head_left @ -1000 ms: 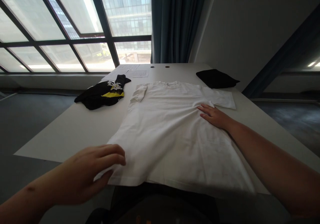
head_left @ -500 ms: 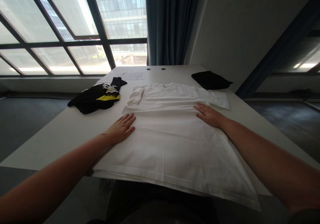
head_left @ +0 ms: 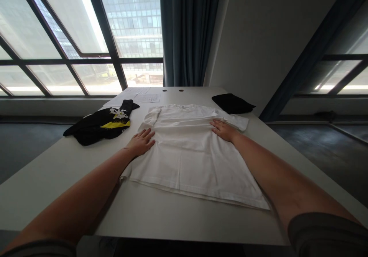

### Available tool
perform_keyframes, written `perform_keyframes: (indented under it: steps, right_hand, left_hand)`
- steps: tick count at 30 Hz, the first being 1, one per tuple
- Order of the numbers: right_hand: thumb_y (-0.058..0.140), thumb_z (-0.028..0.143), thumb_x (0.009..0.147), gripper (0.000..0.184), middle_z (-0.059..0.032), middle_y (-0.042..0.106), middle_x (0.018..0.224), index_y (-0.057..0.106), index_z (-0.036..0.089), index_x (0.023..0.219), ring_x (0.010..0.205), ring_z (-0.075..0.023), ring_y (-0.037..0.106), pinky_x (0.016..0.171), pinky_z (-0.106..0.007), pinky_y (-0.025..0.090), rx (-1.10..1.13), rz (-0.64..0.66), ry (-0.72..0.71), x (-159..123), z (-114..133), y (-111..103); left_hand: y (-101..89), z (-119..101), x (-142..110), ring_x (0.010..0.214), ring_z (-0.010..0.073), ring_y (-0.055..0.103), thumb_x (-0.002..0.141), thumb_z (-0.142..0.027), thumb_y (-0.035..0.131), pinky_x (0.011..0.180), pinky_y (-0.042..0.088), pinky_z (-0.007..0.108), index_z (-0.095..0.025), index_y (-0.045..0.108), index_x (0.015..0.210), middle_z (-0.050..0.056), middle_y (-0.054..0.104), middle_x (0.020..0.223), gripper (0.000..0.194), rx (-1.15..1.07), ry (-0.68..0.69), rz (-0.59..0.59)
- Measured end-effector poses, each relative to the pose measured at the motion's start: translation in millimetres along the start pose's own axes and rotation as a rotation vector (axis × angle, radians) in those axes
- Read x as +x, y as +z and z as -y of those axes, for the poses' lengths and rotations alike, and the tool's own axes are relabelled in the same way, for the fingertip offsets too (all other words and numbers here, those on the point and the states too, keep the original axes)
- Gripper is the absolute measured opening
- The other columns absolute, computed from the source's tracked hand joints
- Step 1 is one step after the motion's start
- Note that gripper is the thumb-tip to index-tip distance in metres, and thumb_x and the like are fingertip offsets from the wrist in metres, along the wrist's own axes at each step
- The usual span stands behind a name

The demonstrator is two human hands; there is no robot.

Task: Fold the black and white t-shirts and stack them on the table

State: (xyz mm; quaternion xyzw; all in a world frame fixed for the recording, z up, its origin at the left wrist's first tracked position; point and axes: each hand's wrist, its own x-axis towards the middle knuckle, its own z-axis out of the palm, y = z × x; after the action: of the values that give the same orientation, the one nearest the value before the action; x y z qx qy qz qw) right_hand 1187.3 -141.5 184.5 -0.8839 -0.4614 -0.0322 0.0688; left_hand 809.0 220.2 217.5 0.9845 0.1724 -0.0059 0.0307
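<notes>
A white T-shirt [head_left: 184, 161] lies spread on the white table [head_left: 184, 218], collar at the far side and hem toward me. My left hand [head_left: 141, 142] rests flat on its left edge, fingers stretched out. On the right side, below the sleeve, my right hand [head_left: 223, 130] lies flat with the fingers extended. Neither hand grasps the cloth. Soft creases run across the shirt between the hands, and the hem's left corner is bunched near my left forearm.
To the left lies a crumpled black garment [head_left: 100, 125] with a yellow and white print. A folded black cloth [head_left: 233, 103] is at the back right. Printed paper sheets [head_left: 147, 98] lie at the far left, near two round holes in the tabletop. Windows and a curtain [head_left: 188, 35] stand behind.
The white T-shirt has slid away from me with both hands on it. Its hem, which hung over the table's near edge, now lies on the tabletop. My view has tilted up slightly.
</notes>
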Motion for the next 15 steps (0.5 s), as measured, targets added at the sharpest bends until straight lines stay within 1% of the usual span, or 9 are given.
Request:
perform_keyframes:
  steps: [2,4,6,7,9,11,13,15]
  right_hand:
    - [0.042,0.049,0.104,0.062,-0.0097,0.037,0.171,0.056,0.02,0.156,0.161,-0.0315,0.027,0.132,-0.049,0.022,-0.016,-0.066,0.008,7,2,0]
    - [0.043,0.045,0.103,0.058,-0.0105,0.038,0.17,0.061,0.019,0.151,0.161,-0.034,0.025,0.132,-0.053,0.021,-0.025,-0.144,-0.01,5,6,0]
    - [0.042,0.044,0.104,0.057,-0.0114,0.039,0.17,0.062,0.017,0.15,0.161,-0.0356,0.024,0.132,-0.055,0.021,-0.014,-0.194,-0.055,-7,12,1]
    - [0.041,0.045,0.105,0.058,-0.0114,0.039,0.17,0.061,0.017,0.151,0.161,-0.0355,0.024,0.132,-0.055,0.022,-0.001,-0.199,-0.082,-17,15,1]
    - [0.037,0.049,0.107,0.061,-0.0109,0.04,0.169,0.057,0.019,0.155,0.16,-0.0334,0.028,0.131,-0.053,0.025,0.035,-0.159,-0.134,-43,23,1]
    - [0.034,0.054,0.108,0.063,-0.0101,0.039,0.17,0.052,0.023,0.16,0.158,-0.0314,0.033,0.13,-0.051,0.028,0.065,-0.081,-0.162,-72,31,0]
    - [0.032,0.059,0.108,0.065,-0.0088,0.035,0.172,0.047,0.026,0.163,0.159,-0.0313,0.033,0.13,-0.052,0.027,0.081,-0.014,-0.178,-97,37,-2]
    - [0.033,0.062,0.108,0.067,-0.0078,0.031,0.174,0.044,0.028,0.165,0.16,-0.0316,0.03,0.13,-0.053,0.026,0.085,0.028,-0.197,-113,42,-6]
  left_hand:
    - [-0.5,1,2,0.164,0.0289,0.02,0.106,-0.056,0.033,0.131,0.021,0.048,-0.027,0.034,0.168,0.004,0.021,0.177,0.068,0.007,0.003,-0.007]
    - [0.6,4,-3,0.163,0.0294,0.021,0.106,-0.056,0.033,0.132,0.02,0.047,-0.027,0.036,0.167,0.005,0.022,0.177,0.068,0.016,0.03,-0.016]
    - [3.3,10,-16,0.163,0.029,0.021,0.107,-0.056,0.032,0.132,0.02,0.046,-0.028,0.038,0.167,0.004,0.023,0.176,0.067,0.024,0.07,-0.023]
    - [5.1,14,-26,0.163,0.0285,0.021,0.107,-0.057,0.032,0.132,0.02,0.046,-0.028,0.039,0.166,0.004,0.024,0.176,0.066,0.028,0.093,-0.029]
    - [9.4,22,-49,0.163,0.0272,0.021,0.107,-0.058,0.032,0.133,0.019,0.045,-0.028,0.04,0.166,0.003,0.025,0.175,0.066,0.039,0.136,-0.045]
    - [13.3,28,-76,0.163,0.0264,0.022,0.107,-0.06,0.031,0.133,0.019,0.046,-0.03,0.039,0.166,0.002,0.025,0.175,0.067,0.047,0.161,-0.049]
    - [14.9,30,-102,0.163,0.0268,0.022,0.108,-0.062,0.028,0.133,0.019,0.047,-0.032,0.037,0.167,0.001,0.022,0.176,0.067,0.051,0.17,-0.039]
    - [12.3,29,-123,0.163,0.0283,0.022,0.108,-0.064,0.025,0.132,0.02,0.049,-0.034,0.034,0.168,0.0,0.02,0.177,0.068,0.058,0.174,-0.014]
